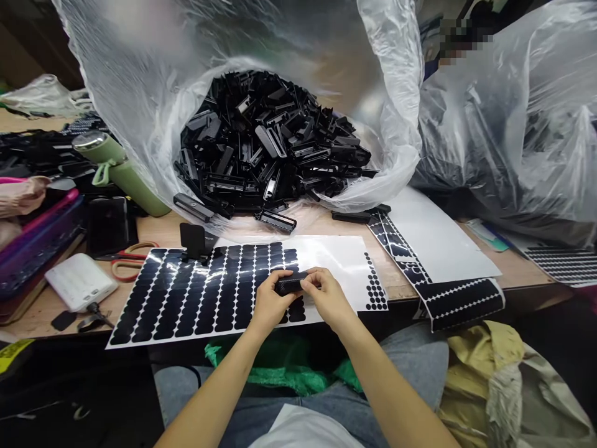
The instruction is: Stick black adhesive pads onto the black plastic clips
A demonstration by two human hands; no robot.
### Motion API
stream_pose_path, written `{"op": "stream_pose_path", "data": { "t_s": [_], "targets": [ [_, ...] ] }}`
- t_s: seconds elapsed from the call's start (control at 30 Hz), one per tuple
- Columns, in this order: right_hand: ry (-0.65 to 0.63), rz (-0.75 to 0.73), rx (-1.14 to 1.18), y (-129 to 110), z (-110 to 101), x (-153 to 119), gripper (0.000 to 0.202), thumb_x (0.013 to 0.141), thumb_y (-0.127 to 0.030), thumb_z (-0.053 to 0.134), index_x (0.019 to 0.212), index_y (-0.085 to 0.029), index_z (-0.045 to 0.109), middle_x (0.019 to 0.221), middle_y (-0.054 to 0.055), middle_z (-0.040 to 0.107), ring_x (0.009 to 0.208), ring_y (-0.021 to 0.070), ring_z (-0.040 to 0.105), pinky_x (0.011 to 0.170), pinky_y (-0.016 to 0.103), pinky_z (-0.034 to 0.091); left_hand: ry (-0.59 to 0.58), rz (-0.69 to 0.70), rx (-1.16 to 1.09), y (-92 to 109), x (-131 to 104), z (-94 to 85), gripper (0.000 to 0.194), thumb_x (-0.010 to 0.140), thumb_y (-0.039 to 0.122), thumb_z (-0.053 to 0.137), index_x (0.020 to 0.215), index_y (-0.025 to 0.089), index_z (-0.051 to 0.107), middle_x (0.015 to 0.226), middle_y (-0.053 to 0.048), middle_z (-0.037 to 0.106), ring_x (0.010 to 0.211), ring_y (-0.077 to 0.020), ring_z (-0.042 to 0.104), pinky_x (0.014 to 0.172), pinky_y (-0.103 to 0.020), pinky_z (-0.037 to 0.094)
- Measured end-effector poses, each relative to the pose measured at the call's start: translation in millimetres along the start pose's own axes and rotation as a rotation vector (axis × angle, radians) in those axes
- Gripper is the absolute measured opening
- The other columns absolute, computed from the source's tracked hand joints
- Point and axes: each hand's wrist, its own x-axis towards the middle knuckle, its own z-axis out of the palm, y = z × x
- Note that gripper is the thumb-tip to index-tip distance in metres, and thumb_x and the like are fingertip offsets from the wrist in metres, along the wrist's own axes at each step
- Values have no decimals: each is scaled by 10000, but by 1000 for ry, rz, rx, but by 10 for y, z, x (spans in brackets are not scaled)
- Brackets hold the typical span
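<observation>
A small black plastic part [290, 284] is held level between both hands, over a white sheet of black stickers [196, 292]. My left hand [271, 300] grips its left end with thumb and fingers. At the other end, my right hand [329, 298] pinches it, thumb on the face towards me. Rows of rounded black stickers cover the sheet's left side, while bare white backing shows to the right of the hands. Behind the sheet, a large clear plastic bag [401, 124] lies open with a heap of similar black parts [270, 143] inside.
Left on the table are a white power bank [81, 283], red-handled scissors [128, 264], a phone [109, 225] and a green bottle [135, 180]. More sticker sheets [461, 305] hang over the edge at right. Another filled plastic bag [508, 124] stands behind them.
</observation>
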Motion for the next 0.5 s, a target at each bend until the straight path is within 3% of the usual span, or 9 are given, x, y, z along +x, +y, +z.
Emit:
{"op": "stream_pose_path", "data": {
  "t_s": [0.5],
  "targets": [
    [101,-32,-117,10,121,-49,135,756,-262,480,655,-193,539,1037,87,487,970,217,484,824,363,399,3,6,19,28,-30,-5,351,593,227,675,935,196,605,869,-18,634,738,-163,592,670,-277,475]
  ]
}}
